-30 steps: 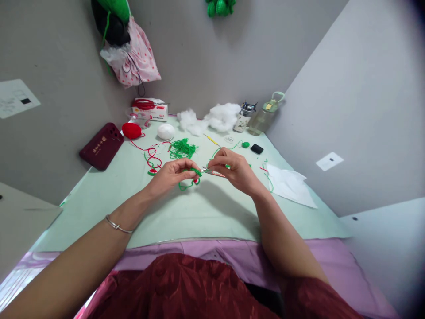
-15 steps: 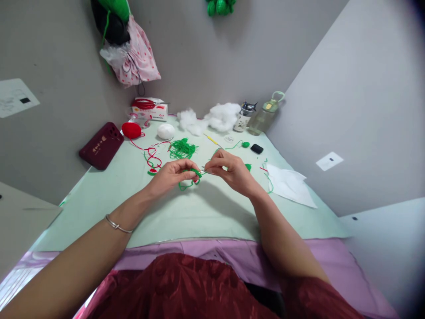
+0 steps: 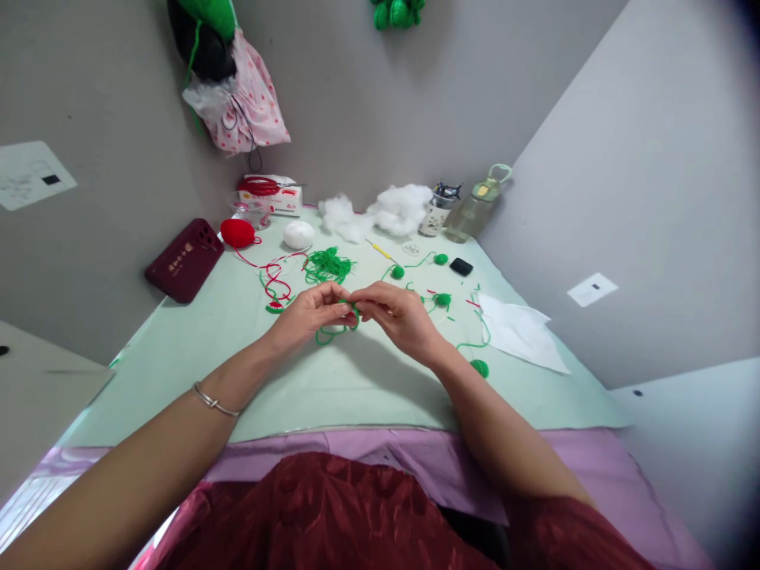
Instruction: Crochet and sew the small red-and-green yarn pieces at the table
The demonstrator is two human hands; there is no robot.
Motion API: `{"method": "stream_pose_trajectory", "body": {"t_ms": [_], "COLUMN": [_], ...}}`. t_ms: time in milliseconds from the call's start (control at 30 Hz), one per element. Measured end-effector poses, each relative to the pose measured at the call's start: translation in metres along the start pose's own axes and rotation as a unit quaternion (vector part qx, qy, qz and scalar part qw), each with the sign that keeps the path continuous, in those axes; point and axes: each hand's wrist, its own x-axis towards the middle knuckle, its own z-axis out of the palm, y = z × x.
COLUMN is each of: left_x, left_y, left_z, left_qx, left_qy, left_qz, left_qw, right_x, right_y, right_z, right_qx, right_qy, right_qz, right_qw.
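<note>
Over the middle of the table, my left hand [image 3: 312,311] pinches a small green and red crochet piece [image 3: 355,315], mostly hidden by the fingers. A loop of green yarn [image 3: 328,336] hangs below it. My right hand [image 3: 397,313] is closed, its fingertips against the piece and touching the left fingertips. Whatever is between the right fingers is hidden. Left of my hands lies a small red and green crocheted piece [image 3: 275,306]. Behind them is a tangle of green yarn [image 3: 328,265]. Small green crocheted balls [image 3: 442,300] lie to the right.
A red yarn ball [image 3: 237,233], white yarn ball [image 3: 298,234], white stuffing [image 3: 399,209] and yellow-handled crochet hook [image 3: 381,251] lie farther back. A maroon phone [image 3: 184,261] leans at left. White paper [image 3: 521,331] lies at right; a bottle [image 3: 478,207] stands at the back right.
My right hand has moved left and in against the left fingertips. The thin metal tool seen between the hands is now hidden. More green balls show at the right.
</note>
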Motion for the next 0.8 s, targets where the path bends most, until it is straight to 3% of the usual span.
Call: {"method": "stream_pose_trajectory", "body": {"t_ms": [233,333,433,533,667,800], "left_x": [0.003,0.004,0.004,0.002,-0.002,-0.001], "left_y": [-0.007,-0.009,-0.010,-0.008,0.000,0.001], "left_z": [0.002,0.000,-0.001,0.002,0.009,0.009], "left_qx": [-0.006,-0.014,-0.019,-0.017,0.009,0.059], "left_qy": [0.014,0.017,0.014,-0.006,-0.032,-0.013], "left_qz": [-0.012,-0.003,-0.008,-0.011,-0.013,-0.028], "left_qw": [1.000,1.000,1.000,1.000,0.999,0.998], "right_x": [-0.006,-0.009,-0.007,-0.002,0.004,0.007], "right_y": [0.000,-0.002,-0.006,-0.009,-0.007,-0.009], "right_z": [0.009,0.018,0.021,0.017,0.011,0.004], "right_qx": [-0.203,-0.220,-0.117,0.096,0.344,0.394], "right_qy": [-0.025,-0.021,0.035,0.051,-0.024,-0.016], "right_qz": [-0.061,-0.082,-0.073,0.018,0.150,0.170], "right_qw": [0.977,0.972,0.990,0.994,0.927,0.903]}}
